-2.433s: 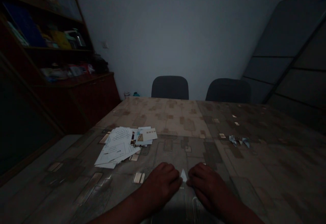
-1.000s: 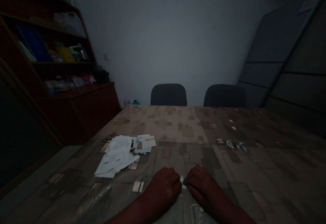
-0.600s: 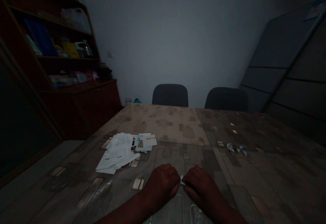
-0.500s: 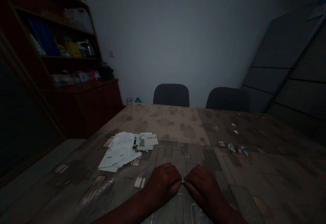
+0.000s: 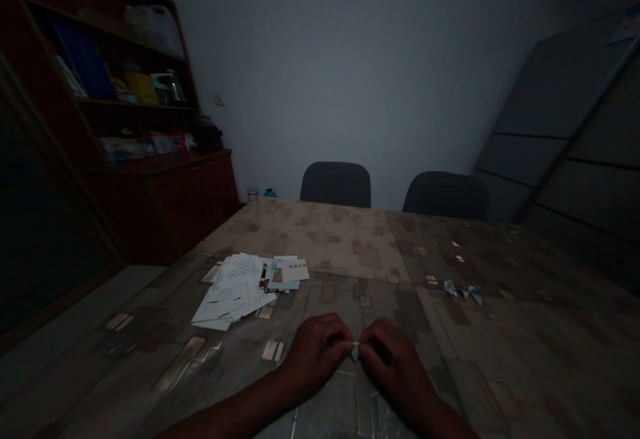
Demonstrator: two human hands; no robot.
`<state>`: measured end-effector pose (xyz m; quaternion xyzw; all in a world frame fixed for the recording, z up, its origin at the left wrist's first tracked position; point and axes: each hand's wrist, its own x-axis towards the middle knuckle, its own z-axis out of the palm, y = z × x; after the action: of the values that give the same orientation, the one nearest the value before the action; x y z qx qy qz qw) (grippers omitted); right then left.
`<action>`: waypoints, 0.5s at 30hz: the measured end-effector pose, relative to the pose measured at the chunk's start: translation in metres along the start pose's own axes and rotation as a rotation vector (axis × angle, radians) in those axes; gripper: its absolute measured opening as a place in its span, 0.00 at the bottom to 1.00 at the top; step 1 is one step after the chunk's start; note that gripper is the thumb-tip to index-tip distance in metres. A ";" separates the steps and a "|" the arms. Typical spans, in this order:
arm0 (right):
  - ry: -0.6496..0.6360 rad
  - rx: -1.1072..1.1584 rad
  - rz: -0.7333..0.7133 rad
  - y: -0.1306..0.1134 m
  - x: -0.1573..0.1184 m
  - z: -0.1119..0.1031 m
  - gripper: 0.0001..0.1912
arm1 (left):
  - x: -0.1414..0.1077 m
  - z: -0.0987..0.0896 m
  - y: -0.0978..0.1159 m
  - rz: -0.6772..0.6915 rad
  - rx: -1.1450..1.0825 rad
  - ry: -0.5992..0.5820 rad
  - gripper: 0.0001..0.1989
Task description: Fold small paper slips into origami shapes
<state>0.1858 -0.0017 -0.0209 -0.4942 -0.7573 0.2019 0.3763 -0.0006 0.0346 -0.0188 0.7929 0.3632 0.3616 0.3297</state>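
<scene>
My left hand and my right hand meet near the table's front middle, fingertips pinched and thumbs forward. Between them they hold a small pale piece of paper, mostly hidden by the fingers; its exact shape is too small and dark to tell. To the left of my hands lies a spread pile of printed papers, with a few cards at its right side. Over on the right are several small folded or crumpled paper pieces, apart from my hands.
A patterned cover lies over the table. Two dark chairs stand at its far side against a pale wall. On the left is a wooden cabinet with loaded shelves. Grey panels rise at the right.
Both hands have risen slightly and the fingers have shifted, so more of the small piece of paper shows between them, hanging below the fingertips. The papers lie as before.
</scene>
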 end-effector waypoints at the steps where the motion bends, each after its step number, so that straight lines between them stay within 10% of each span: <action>1: 0.000 -0.006 -0.014 0.000 0.000 0.000 0.06 | 0.000 0.000 0.000 -0.002 0.010 -0.002 0.06; 15: -0.050 0.038 0.033 -0.003 0.002 -0.002 0.08 | 0.001 -0.002 0.005 -0.073 -0.137 0.036 0.06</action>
<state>0.1853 -0.0019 -0.0166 -0.4941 -0.7542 0.2347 0.3634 0.0006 0.0333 -0.0133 0.7480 0.3721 0.3875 0.3897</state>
